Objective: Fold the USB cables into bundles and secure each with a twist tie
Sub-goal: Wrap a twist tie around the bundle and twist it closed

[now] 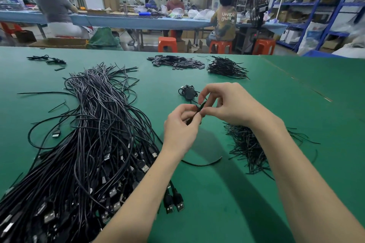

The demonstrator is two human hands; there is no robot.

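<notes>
Head view: above the green table (256,193), the left hand (180,130) and right hand (227,104) meet, fingers curled and pinching a small folded USB cable bundle (198,111) with what looks like a twist tie around it. One tied bundle (187,91) lies just beyond. Loose USB cables (94,134) sprawl left; the twist tie heap (248,144) sits right. Cable seems light, limp and springy, so grip it mid-fold; the thin tie bends and holds.
</notes>
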